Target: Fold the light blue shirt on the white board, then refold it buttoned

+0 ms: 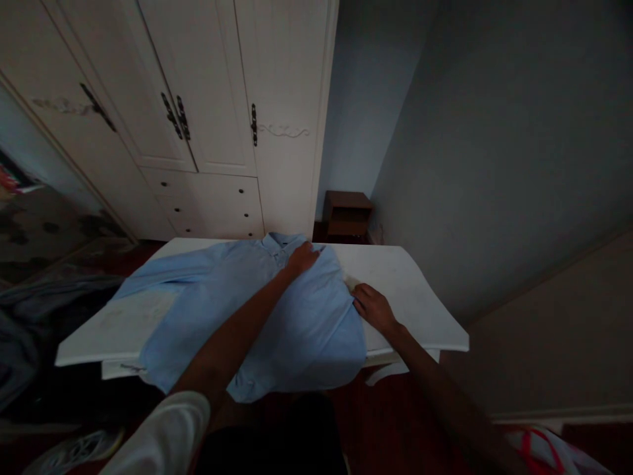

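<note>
A light blue collared long-sleeved shirt [297, 330] lies spread across a white table [420, 297], its collar at the far edge and its hem hanging over the near edge. One sleeve stretches out to the left; on the right, the fabric is drawn in along the shirt's side. My left hand [302, 258] reaches across the shirt and rests at the shoulder beside the collar, fingers closed on the cloth. At the right edge, my right hand [370, 305] pinches the fabric between curled fingers. What lies under the fingertips is partly hidden.
A white wardrobe [208, 86] with dark handles stands behind the table. A small brown cabinet [347, 211] sits near the corner beside a grey wall [494, 132]. Dark clothing [30, 323] is heaped at left, and a bag with red handles [544, 448] lies lower right.
</note>
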Motion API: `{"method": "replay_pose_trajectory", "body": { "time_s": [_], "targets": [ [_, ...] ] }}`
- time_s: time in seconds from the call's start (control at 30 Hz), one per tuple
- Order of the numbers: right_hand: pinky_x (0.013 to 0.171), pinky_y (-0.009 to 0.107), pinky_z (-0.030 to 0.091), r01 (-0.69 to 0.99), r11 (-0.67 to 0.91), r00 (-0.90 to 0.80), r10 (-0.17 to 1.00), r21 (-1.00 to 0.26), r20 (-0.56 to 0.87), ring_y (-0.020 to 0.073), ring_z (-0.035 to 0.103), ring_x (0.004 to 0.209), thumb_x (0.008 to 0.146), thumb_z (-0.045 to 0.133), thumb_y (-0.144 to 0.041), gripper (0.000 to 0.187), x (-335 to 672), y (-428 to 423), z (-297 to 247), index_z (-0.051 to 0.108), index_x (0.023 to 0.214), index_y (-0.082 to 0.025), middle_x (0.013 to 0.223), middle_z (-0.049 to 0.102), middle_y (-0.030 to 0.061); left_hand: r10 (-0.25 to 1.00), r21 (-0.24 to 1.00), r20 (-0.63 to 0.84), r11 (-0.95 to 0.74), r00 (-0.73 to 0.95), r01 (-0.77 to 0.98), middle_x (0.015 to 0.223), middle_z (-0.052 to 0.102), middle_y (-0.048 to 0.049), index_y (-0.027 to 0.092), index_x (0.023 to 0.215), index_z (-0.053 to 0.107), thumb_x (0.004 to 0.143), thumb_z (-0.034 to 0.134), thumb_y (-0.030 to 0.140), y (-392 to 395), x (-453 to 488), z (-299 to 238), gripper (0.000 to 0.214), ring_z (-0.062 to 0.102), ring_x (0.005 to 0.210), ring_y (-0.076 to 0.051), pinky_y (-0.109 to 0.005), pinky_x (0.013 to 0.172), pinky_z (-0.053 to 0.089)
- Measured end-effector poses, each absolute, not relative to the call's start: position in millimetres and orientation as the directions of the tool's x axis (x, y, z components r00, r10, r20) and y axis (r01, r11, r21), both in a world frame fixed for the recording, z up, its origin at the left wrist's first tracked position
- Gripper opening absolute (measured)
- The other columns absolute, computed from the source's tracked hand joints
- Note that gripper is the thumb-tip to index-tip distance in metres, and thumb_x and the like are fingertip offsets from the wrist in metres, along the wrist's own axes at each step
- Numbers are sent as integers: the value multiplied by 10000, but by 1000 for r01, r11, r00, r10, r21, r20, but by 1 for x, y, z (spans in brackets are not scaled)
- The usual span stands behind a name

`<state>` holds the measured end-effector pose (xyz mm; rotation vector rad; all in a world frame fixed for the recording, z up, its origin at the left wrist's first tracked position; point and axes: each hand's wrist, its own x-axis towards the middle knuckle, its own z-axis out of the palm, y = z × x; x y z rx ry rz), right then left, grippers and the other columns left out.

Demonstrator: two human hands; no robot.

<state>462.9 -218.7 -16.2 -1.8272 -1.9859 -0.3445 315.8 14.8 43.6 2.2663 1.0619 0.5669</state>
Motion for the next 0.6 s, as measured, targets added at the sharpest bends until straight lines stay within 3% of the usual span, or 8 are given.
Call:
{"method": "replay_pose_trajectory", "body": {
  "time_s": [0.2,0.4,0.6],
  "targets": [
    [784,287,545,953,295,-232,861,-73,453,172,647,910,979,407,-194,264,471,-216,-19,665,1035,-207,1055,677,85,720,591,26,-571,693,570,1125,650,-107,129,1127,607,879,619,422,59,377,19,385,618,1045,-224,-406,912,503],
    [733,299,555,955,276,-185,841,-109,508,179,647,800,967,444,-185,222,471,-222,-18,665,943,-187,893,689,86,631,591,-23,-617,775,520,1204,596,-95,161,1192,580,920,579,350,82,407,7,332,609,1027,-215,-427,869,534],
    [742,295,560,912,229,-20,854,-341,520,169,657,815,933,496,-158,187,468,-232,-16,670,963,-222,886,692,59,628,613,-5,-613,778,499,1177,615,-93,153,1170,592,919,580,354,89,412,-6,321,619,1009,-207,-425,867,535]
  ]
}}
